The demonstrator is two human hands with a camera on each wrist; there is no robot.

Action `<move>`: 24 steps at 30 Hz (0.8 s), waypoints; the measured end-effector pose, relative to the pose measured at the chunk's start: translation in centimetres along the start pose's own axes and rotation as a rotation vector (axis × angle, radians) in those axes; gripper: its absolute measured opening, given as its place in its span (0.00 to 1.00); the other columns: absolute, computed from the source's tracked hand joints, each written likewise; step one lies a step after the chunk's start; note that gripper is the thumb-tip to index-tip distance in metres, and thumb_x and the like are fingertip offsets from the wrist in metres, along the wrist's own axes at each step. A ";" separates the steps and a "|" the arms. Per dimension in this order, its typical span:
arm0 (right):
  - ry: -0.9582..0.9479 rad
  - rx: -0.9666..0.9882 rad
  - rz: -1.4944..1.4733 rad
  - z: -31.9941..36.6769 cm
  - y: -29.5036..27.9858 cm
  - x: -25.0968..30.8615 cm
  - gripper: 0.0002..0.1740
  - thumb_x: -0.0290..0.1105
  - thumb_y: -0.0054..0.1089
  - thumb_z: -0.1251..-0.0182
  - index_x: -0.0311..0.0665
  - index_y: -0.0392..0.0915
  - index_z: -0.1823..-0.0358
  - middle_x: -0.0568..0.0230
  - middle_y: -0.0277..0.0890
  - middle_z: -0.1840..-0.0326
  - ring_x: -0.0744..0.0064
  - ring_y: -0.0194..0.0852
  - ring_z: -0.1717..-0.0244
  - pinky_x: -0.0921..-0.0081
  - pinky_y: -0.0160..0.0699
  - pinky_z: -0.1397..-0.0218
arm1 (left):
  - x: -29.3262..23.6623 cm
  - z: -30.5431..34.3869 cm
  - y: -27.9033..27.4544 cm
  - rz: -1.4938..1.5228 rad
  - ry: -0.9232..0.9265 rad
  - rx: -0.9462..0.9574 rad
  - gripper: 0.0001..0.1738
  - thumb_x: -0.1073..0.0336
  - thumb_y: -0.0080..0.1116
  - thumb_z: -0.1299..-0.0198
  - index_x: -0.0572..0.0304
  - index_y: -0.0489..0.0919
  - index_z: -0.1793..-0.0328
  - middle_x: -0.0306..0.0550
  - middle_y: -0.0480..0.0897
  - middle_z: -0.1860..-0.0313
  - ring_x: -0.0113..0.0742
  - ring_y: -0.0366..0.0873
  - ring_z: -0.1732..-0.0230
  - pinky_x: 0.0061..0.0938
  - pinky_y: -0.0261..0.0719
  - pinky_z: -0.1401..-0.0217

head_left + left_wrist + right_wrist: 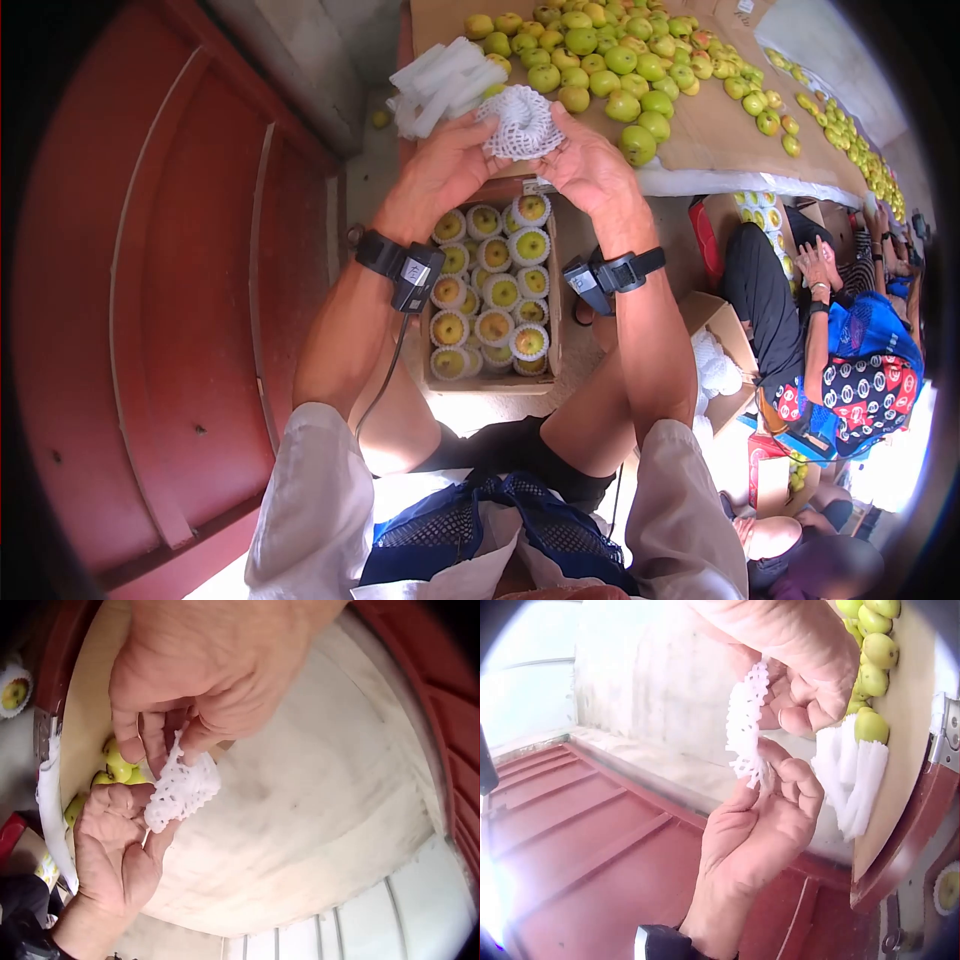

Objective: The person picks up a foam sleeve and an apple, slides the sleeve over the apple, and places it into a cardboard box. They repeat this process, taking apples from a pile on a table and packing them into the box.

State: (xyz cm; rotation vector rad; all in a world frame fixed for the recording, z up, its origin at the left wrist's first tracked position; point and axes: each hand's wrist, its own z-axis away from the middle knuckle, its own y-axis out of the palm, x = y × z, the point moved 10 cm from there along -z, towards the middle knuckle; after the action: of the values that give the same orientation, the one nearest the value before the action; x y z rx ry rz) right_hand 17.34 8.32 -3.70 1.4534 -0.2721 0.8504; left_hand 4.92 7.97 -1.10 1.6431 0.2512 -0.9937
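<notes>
Blue vest [440, 530] and white sleeves [315, 490] come first, close up. Past them, between the bare knees, is the box [490, 387]. It has rows of apples [494, 328] in it, each one in a white foam cup. Just past the far end of the box, both hands hold one white net [520, 122] up. The left hand [447, 168] is part closed, with its thumb and bent fingers pinching one side of the net. The right hand [592, 172] is part closed too, and pinches the other side. Past the box is the table [720, 150], with lots of loose green apples [620, 60] on it. A pile of flat nets [445, 85] lies past the box too, a bit to its left. Left of the box is a red door [210, 300]. Right of the box are an open carton [740, 335] and a person [850, 345] in blue.
</notes>
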 end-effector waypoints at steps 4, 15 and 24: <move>-0.018 0.008 0.014 0.3 0.5 -0.1 0.18 0.41 0.57 0.19 0.39 0.77 0.38 0.63 0.82 0.40 0.70 0.80 0.43 0.69 0.77 0.43 | 0.1 -0.2 0.2 0.053 0.051 0.011 0.24 0.69 0.56 0.25 0.59 0.69 0.26 0.44 0.78 0.31 0.37 0.79 0.34 0.39 0.81 0.34; -0.075 -0.038 0.165 0.3 -0.2 -0.4 0.20 0.38 0.64 0.24 0.37 0.76 0.38 0.62 0.83 0.44 0.70 0.83 0.48 0.69 0.82 0.47 | -1.6 0.2 -4.3 -0.940 0.235 -0.477 0.16 0.58 0.58 0.25 0.60 0.81 0.40 0.38 0.84 0.48 0.26 0.80 0.47 0.28 0.78 0.47; -0.221 -0.171 0.417 1.7 0.8 0.9 0.23 0.36 0.67 0.28 0.33 0.76 0.37 0.62 0.83 0.50 0.73 0.82 0.53 0.73 0.80 0.56 | -2.6 2.0 -1.0 -0.914 0.243 -0.415 0.11 0.65 0.62 0.30 0.61 0.84 0.47 0.34 0.85 0.55 0.21 0.76 0.57 0.21 0.73 0.55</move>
State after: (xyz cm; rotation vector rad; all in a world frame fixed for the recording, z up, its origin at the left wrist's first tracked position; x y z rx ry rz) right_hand 17.98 6.92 -2.32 1.3492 -0.8169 0.9719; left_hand 1.68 7.39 0.04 1.2396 1.3645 -1.2766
